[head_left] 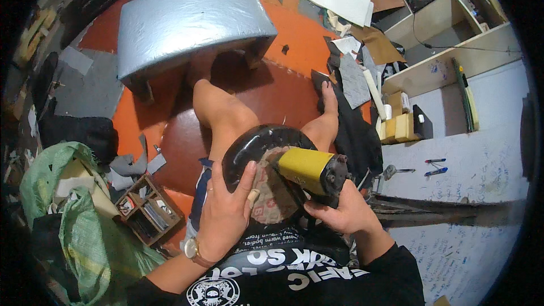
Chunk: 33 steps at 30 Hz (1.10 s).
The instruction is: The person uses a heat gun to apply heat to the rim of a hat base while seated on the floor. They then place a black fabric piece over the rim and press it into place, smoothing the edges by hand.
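Observation:
A round padded seat (242,146) rests tilted at my lap, with shiny black covering at its rim and a brown patterned backing inside. My left hand (225,209) holds its near left edge; one finger stretches across the black rim, and the other fingers are partly hidden. A yellow and black staple gun (306,169) is gripped in my right hand (345,211), fingers wrapped round its handle. Its nose points over the seat's backing; whether it touches is hidden. A small beige piece (253,196) lies beside my left hand.
Beyond my legs stands a silver-covered padded bench (192,22). On the left are a green woven sack (90,243) and a wooden compartment box (148,209). Fabric scraps (354,82) litter the right-hand floor, beside a white board with pens (436,171) and an open wooden frame (453,59).

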{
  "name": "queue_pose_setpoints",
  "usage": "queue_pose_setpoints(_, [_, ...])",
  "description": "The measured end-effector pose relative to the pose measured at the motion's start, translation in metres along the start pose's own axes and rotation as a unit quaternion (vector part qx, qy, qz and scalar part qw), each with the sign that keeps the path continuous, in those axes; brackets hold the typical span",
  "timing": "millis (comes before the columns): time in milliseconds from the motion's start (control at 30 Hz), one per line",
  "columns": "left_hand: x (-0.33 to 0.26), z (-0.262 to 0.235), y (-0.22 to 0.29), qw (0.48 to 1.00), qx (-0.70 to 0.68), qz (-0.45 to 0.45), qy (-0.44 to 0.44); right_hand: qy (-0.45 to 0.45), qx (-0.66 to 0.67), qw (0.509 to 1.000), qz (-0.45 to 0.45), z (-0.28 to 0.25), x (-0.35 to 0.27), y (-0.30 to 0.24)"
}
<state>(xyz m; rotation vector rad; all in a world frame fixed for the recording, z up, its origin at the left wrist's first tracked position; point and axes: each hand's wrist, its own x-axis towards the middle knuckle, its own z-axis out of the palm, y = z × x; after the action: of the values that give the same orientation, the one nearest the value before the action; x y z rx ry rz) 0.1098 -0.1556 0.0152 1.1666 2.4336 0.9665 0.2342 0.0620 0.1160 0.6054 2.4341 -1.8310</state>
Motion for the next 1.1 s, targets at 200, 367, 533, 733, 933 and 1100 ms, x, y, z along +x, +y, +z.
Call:
queue_pose_setpoints(200, [0.002, 0.0, -0.003, 1.0, -0.01, -0.005, -0.005, -0.057, -0.092, 0.992, -0.058, 0.003, 0.022, -0.01])
queue_pose_setpoints(367, [0.004, 0.0, -0.004, 0.999, -0.026, -0.015, -0.015, -0.075, -0.18, 0.981, -0.006, 0.001, 0.028, -0.002])
queue_pose_setpoints(533, [0.005, -0.001, -0.004, 0.999, -0.027, -0.01, -0.027, -0.042, -0.143, 0.989, -0.011, 0.006, 0.024, -0.005])
queue_pose_setpoints(733, [0.001, 0.001, -0.008, 0.999, -0.042, -0.018, -0.025, -0.11, -0.199, 0.974, -0.005, 0.008, 0.021, -0.011])
queue_pose_setpoints(933, [0.003, -0.001, -0.013, 0.999, -0.035, 0.016, -0.009, -0.082, -0.112, 0.99, -0.011, 0.001, 0.015, 0.008])
queue_pose_setpoints(1100, [0.012, -0.019, -0.019, 0.992, -0.125, -0.014, -0.031, 0.075, 0.038, 0.991, 0.108, -0.024, -0.039, 0.036])
